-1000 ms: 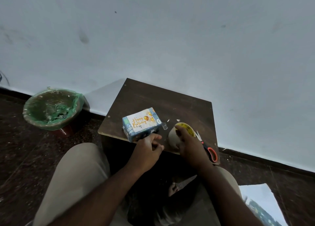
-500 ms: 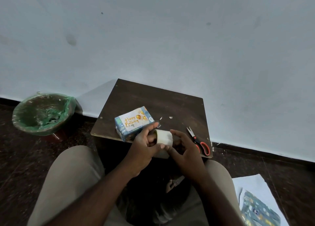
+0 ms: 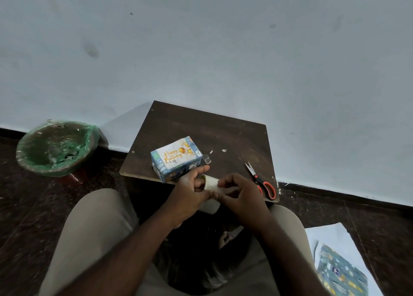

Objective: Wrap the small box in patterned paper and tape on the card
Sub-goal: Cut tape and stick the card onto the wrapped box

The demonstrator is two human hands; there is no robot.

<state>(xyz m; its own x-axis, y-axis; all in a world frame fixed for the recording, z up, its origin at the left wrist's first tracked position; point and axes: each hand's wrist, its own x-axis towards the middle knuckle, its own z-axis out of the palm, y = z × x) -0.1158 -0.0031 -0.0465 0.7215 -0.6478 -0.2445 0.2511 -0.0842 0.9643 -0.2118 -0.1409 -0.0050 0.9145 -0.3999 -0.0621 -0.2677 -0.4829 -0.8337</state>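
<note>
Loose beige trousers (image 3: 96, 228), bare forearms (image 3: 138, 235)

Wrapped box (image 3: 176, 159) on board (image 3: 223, 135), card (image 3: 173, 156) on top; scissors (image 3: 261, 181) right; bin (image 3: 55, 148) left on floor; tape roll (image 3: 211, 184) before box.

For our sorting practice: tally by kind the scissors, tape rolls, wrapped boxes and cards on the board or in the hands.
Scissors: 1
Tape roll: 1
Wrapped box: 1
Card: 1
Total: 4
</note>
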